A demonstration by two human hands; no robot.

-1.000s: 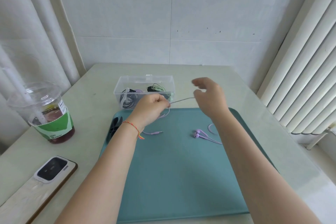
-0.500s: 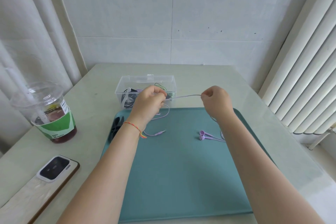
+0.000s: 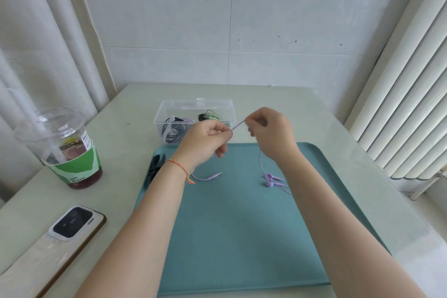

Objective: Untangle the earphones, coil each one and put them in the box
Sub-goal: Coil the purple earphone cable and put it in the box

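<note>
From the head camera, the pale surface [image 3: 302, 113] runs back to a tiled wall, with curtain folds along its left edge and a ribbed white radiator beyond its right edge. A teal mat [image 3: 242, 237] covers the near middle; its front edge lies close to the surface's near edge, and its right edge leaves a bare strip of surface toward the radiator. One clear box [image 3: 169, 113] stands just behind the mat's far edge, lid off, holding coiled earphones in black, purple and green; the exact count inside cannot be told. Both hands hover above the mat's far part, just in front of the box. The left hand [image 3: 205, 140] has its fingers curled and pinches the purple earphone cable [image 3: 238, 124]; the right hand [image 3: 271, 133] pinches the same cable a little to the right, so a short taut stretch runs between them. From the right hand the cable drops to the mat, where two purple earbuds [image 3: 269, 180] lie side by side beside the right forearm. One plug end [image 3: 215, 175] lies on the mat below the left wrist. One black clip-like object [image 3: 154, 167] rests at the mat's left edge. Left of the mat stand one lidded cup [image 3: 70, 152] of dark drink with a straw and one phone [image 3: 70, 225] face down on a wooden board near the front-left corner.
</note>
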